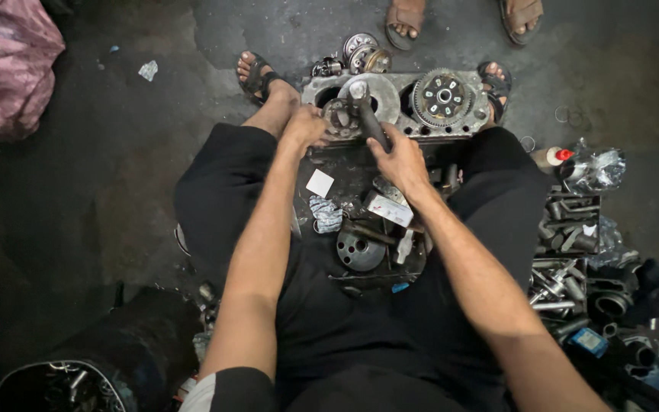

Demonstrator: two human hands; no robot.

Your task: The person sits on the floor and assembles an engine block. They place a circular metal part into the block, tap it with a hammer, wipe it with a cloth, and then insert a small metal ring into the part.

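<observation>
Both hands grip: right hand [402, 159] fingers closed on a dark tool handle [371, 122], left hand [306, 126] apparently clasping the grimy engine casing [394, 103].

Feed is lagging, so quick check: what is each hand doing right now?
Left hand: closed on the small round part at the engine casing.
Right hand: closed around the dark tool handle standing on that part.

My left hand [304, 126] covers the near side of the small gear, so my fingers' grip there is hidden. My right hand [402, 158] wraps the dark handle [370, 122], hiding its lower end. At the top edge, another person's sandalled feet [406, 19] are cut off. The pink bag [5, 65], upper left, runs out of frame. Parts in the tray [570, 229] at right are too jumbled to tell.
</observation>
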